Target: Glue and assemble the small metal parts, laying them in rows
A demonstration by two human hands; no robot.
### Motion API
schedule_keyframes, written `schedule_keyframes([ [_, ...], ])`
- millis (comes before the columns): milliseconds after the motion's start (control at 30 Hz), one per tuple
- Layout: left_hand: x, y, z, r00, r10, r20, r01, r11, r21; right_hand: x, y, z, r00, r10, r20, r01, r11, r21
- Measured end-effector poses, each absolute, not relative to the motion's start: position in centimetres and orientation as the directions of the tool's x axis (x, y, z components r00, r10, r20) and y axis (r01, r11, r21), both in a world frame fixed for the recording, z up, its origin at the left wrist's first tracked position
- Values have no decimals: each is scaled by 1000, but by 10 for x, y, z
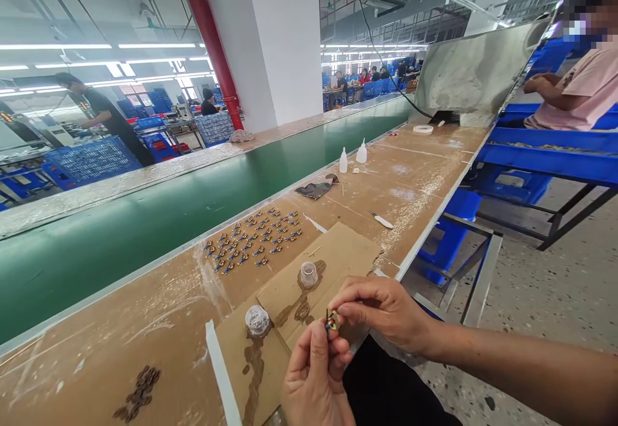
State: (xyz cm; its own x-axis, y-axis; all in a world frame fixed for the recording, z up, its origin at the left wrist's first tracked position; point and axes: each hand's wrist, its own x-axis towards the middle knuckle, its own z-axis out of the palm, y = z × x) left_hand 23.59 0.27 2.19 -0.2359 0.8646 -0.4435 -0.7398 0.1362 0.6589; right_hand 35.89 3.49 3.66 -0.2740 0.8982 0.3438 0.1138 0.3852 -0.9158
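Above the front edge of the bench, my left hand pinches a small figurine coloured blue, yellow and red. The fingertips of my right hand are closed on the figurine's upper right side. Just beyond my hands, a clear small cup stands on stained cardboard. To its left is another clear cup with whitish contents. Farther back, many similar small blue and yellow figurines lie in loose rows. Small dark brown pieces are heaped at the lower left.
A green conveyor belt runs behind the bench. Along the bench lie a white-handled tool, a dark cloth and two white squeeze bottles. At right, a person in a pink shirt sits by blue trays.
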Motion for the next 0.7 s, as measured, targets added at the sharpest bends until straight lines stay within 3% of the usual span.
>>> schedule_keyframes([
  [267,237,-2,33,-237,845,-479,-747,157,646,356,33,33,-257,865,431,136,473,-870],
  [700,237,-5,38,-254,822,-509,-762,154,629,354,31,27,-255,856,449,105,486,-868],
])
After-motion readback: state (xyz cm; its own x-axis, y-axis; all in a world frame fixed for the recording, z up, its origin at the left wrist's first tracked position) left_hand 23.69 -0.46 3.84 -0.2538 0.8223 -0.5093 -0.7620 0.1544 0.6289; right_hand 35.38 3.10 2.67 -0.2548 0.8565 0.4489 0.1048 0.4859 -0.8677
